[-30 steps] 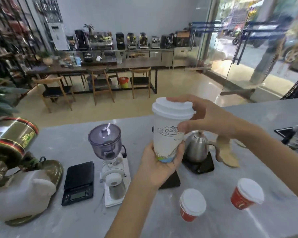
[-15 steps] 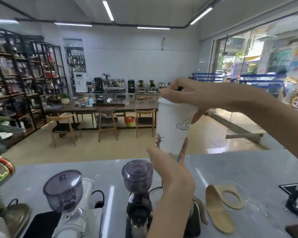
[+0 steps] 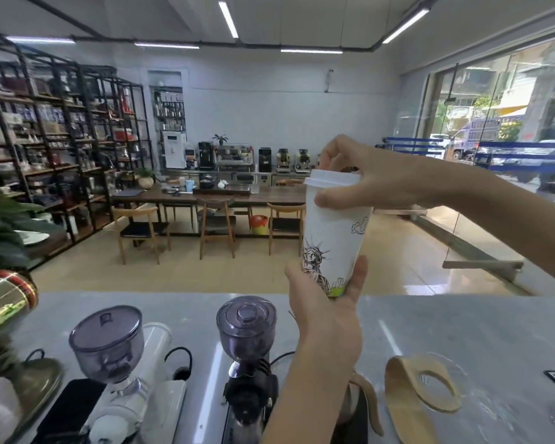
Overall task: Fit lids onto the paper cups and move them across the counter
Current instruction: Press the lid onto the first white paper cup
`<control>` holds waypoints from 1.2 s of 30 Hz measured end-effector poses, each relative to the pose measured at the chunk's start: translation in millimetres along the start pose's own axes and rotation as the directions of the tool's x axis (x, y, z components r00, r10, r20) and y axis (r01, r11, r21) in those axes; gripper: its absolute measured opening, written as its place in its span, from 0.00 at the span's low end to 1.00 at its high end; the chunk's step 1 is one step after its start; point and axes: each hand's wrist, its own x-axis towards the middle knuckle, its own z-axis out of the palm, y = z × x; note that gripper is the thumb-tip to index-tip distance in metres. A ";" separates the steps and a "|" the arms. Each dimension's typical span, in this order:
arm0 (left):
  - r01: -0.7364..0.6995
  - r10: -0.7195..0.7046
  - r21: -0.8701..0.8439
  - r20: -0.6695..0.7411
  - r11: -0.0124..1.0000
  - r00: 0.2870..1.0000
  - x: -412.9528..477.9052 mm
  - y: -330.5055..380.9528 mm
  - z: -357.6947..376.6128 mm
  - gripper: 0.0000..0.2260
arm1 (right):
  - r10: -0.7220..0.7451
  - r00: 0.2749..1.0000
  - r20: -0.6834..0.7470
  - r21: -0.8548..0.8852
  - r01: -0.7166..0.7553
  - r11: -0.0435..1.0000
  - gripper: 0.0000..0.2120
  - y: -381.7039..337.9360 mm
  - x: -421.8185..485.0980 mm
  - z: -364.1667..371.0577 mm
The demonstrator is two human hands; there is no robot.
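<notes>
A tall white paper cup (image 3: pixel 334 238) with a drawn statue on its side is held up in the air above the grey counter (image 3: pixel 446 331). My left hand (image 3: pixel 327 312) grips the cup from below, around its base. A white lid (image 3: pixel 330 180) sits on the cup's rim. My right hand (image 3: pixel 366 177) comes in from the right and clasps the lid, thumb in front and fingers over the top and back. The two small red cups are out of view.
Two coffee grinders with smoky hoppers stand on the counter, a white one (image 3: pixel 109 357) at left and a black one (image 3: pixel 247 350) in the middle. A wooden dripper stand (image 3: pixel 420 389) lies at right. A gold tin (image 3: pixel 4 302) sits at far left. Beyond the counter are tables and chairs.
The camera has tilted up, so the two small lidded red cups left the view. The tall cup stays held up, turned so the statue drawing shows, and my right hand stays on the lid.
</notes>
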 end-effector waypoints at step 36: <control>0.200 -0.187 -0.055 0.185 0.978 0.965 26.1 22.7 11.4 0.17 | -0.116 0.993 -0.012 0.028 0.116 0.993 0.21 1.7 18.2 -8.8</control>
